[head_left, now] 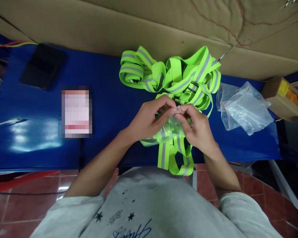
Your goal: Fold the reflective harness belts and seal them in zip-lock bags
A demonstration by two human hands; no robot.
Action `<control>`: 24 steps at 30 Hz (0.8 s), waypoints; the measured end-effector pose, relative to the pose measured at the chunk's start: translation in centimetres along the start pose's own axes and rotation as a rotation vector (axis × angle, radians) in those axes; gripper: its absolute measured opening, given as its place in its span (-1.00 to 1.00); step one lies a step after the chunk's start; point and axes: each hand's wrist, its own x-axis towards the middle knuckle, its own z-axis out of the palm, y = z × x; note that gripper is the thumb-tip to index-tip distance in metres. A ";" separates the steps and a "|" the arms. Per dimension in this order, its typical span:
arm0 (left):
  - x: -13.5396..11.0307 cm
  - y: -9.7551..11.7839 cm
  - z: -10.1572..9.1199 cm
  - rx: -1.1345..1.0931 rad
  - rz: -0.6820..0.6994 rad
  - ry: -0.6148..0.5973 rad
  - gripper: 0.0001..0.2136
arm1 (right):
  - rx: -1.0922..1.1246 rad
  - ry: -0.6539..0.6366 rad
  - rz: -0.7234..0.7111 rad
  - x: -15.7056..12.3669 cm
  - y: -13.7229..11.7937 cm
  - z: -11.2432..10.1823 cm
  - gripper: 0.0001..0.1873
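My left hand (149, 119) and my right hand (197, 127) meet over the front of a blue table (109, 102), fingers pinched together on the top edge of a small clear plastic bag (171, 127). A folded neon-green strap with grey reflective stripes (175, 155) sits partly inside that bag and hangs down past the table edge. Behind my hands lies a tangled pile of the same green reflective straps (173, 74).
A heap of clear zip bags (243, 107) lies right of the pile, with a small cardboard box (281, 96) beyond it. A black phone-like slab (43, 66) and a blurred card (76, 112) lie at the left. Brown cardboard (164, 26) backs the table.
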 end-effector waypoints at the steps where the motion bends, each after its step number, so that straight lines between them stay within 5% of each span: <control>1: 0.0 0.0 -0.1 0.001 0.007 -0.010 -0.87 | 0.004 -0.002 -0.003 0.0 0.1 0.0 -0.94; 9: -0.1 -0.4 -0.1 0.060 0.023 0.034 -0.86 | 0.015 -0.023 0.019 0.2 -0.3 -0.5 -0.88; 17: 0.1 -0.2 -0.8 0.054 0.021 -0.052 -0.79 | -0.013 0.032 -0.032 0.5 -0.5 -0.3 -0.88; 24: 0.1 -0.5 -1.3 -0.033 -0.037 0.025 -0.80 | 0.027 -0.004 -0.013 0.0 0.4 -0.3 -0.88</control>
